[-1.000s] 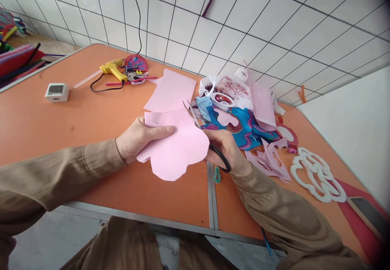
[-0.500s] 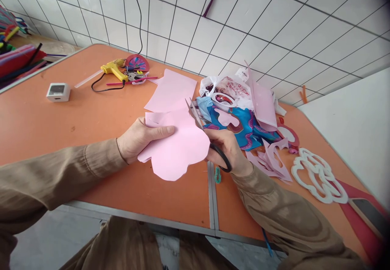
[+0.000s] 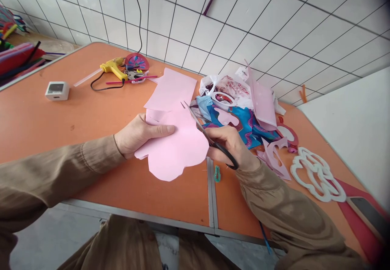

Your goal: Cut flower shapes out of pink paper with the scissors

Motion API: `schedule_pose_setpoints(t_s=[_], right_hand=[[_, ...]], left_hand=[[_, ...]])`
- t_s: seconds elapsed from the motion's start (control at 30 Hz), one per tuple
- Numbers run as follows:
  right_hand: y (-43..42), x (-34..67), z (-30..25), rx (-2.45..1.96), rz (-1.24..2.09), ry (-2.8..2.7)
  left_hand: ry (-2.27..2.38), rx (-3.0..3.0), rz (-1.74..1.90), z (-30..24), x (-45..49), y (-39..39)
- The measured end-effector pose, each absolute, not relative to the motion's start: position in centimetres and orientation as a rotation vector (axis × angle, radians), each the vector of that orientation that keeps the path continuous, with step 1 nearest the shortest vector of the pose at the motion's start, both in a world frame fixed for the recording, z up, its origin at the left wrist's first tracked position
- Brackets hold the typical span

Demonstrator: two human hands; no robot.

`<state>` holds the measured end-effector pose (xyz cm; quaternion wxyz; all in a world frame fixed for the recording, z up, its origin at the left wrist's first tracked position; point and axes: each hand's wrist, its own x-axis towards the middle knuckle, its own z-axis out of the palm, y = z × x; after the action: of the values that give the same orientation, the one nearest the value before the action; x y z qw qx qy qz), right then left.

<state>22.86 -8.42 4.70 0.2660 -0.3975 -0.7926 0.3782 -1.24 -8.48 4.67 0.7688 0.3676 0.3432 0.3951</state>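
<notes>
My left hand [image 3: 138, 135] pinches a pink paper sheet [image 3: 176, 148] with a scalloped cut edge, thumb on top, holding it above the orange table [image 3: 76, 115]. My right hand [image 3: 230, 146] grips black-handled scissors [image 3: 207, 134]. Their blades lie along the sheet's upper right edge and point up and to the left. Another pink sheet [image 3: 172, 91] lies flat just behind.
A yellow glue gun [image 3: 114, 69] and a small white device [image 3: 57, 90] sit at the far left. A heap of coloured paper and scraps [image 3: 240, 115] lies right of my hands, with white flower-shaped cutouts [image 3: 317, 174] further right. A tiled wall stands behind.
The scissor blades, apart a moment ago, have come together along the sheet's edge. My right hand has shifted slightly to the right. My left hand has kept its hold.
</notes>
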Motion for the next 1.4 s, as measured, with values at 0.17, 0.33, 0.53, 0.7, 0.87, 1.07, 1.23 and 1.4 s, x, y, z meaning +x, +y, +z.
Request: schedule_pose_setpoints(t_s=[0.17,0.33,0.53,0.7,0.87,1.07,1.23,1.4], right_hand=[[-8.4,23.2,5.4,-1.045,1.047,-2.155],[-8.4,23.5,5.7,-1.113,1.045,-2.206],[-8.3,23.5,5.7,-1.06,1.007,-2.233],[-8.4,23.4,6.2,-1.05,1.027,-2.236],[-8.4,23.5,6.3,-1.089,1.06,-2.22],[-8.4,23.5,6.4,-1.063,1.091,-2.199],[-8.5,23.4,6.4,-1.094,1.09,-2.21],[-8.5,23.3,6.4,-1.099,1.05,-2.219]], left_hand=[[0.779,0.821,0.836,5.0,-1.3,-8.4],[0.782,0.841,0.832,5.0,-1.2,-8.4],[0.772,0.831,0.826,4.9,-1.3,-8.4],[0.783,0.815,0.817,5.0,-1.4,-8.4],[0.784,0.805,0.815,5.0,-1.3,-8.4],[0.789,0.814,0.823,5.1,-1.3,-8.4],[0.8,0.844,0.816,5.0,-1.3,-8.4],[0.798,0.855,0.815,5.0,-1.4,-8.4]])
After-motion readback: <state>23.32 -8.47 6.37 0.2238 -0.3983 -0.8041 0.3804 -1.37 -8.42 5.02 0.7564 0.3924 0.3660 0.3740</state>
